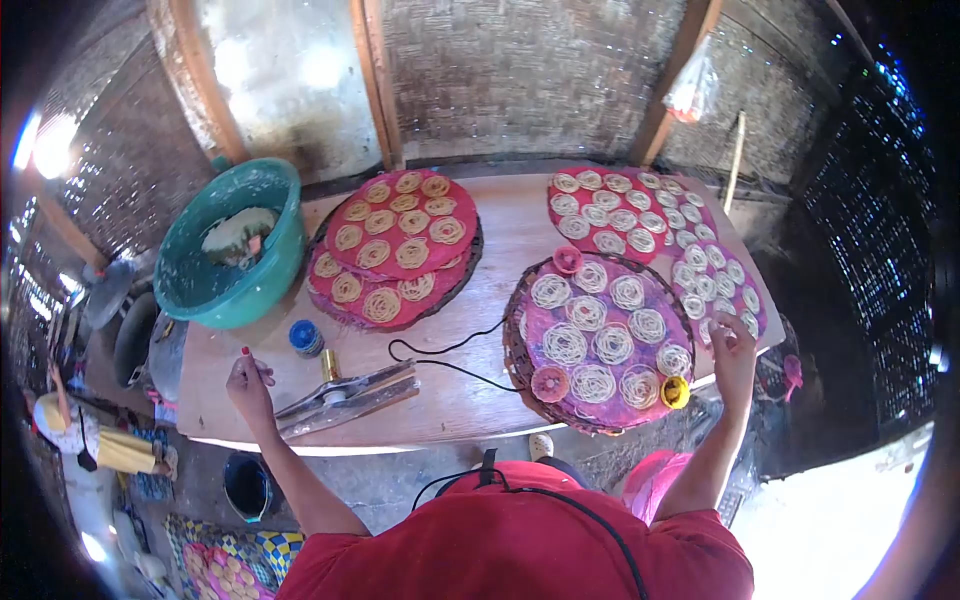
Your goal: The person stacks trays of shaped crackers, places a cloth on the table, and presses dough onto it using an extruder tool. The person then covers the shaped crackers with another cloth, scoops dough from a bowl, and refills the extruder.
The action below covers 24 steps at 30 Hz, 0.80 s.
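The round brown woven tray (513, 345) bearing off-white stringy coils on pink-purple cloth is set right of centre on the pale wooden worktop (510, 215). The right hand (735, 350) is seen near its right edge, the left hand (250, 387) well apart at frame left; both hands' fingers are partly curled, any grip unclear.

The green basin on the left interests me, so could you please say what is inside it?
Inside the basin is a whitish heap with a small pinkish piece at it. The heap covers part of the bottom, so whatever lies beneath cannot be seen.
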Each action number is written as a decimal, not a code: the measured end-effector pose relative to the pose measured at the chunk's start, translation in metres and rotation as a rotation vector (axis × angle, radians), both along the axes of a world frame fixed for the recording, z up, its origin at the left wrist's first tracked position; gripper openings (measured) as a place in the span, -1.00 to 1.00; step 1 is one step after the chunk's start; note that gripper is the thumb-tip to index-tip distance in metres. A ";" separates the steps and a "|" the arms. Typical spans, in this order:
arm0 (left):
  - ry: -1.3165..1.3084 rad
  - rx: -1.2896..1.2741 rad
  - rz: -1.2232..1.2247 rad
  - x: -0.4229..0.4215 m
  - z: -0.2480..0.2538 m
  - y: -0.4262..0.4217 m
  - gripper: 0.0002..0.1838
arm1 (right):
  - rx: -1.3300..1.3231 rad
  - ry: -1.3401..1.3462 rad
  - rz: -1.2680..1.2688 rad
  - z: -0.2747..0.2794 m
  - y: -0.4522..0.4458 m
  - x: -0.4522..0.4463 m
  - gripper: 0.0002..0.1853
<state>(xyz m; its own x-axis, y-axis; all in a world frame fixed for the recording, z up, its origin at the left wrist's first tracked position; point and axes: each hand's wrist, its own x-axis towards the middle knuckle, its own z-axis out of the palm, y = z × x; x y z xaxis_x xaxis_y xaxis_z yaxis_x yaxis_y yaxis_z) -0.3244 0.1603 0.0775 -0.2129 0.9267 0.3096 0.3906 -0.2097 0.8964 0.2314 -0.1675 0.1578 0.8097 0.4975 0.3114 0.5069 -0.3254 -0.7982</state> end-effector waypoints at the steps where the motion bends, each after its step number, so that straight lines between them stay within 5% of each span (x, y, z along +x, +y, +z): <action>1: -0.084 -0.014 -0.102 0.006 -0.003 0.007 -0.74 | 0.000 -0.003 -0.021 0.000 -0.008 -0.002 -0.81; 9: 0.161 0.298 -0.050 0.029 -0.017 0.021 -0.71 | 0.002 -0.055 -0.166 -0.001 -0.063 -0.012 -0.74; 11: 0.154 -0.015 -0.059 0.017 -0.009 0.016 -0.73 | 0.017 -0.042 -0.268 0.007 -0.078 -0.003 -0.74; 15: 0.251 -0.113 -0.012 0.011 -0.011 0.026 -0.77 | 0.072 -0.141 -0.353 0.023 -0.091 0.013 -0.74; 17: 0.036 0.249 -0.034 0.024 -0.013 0.030 -0.69 | 0.159 -0.110 -0.301 0.023 -0.082 0.021 -0.74; 24: -0.014 0.144 -0.229 0.069 0.004 0.060 -0.57 | 0.099 0.082 0.407 0.006 0.096 -0.011 -0.77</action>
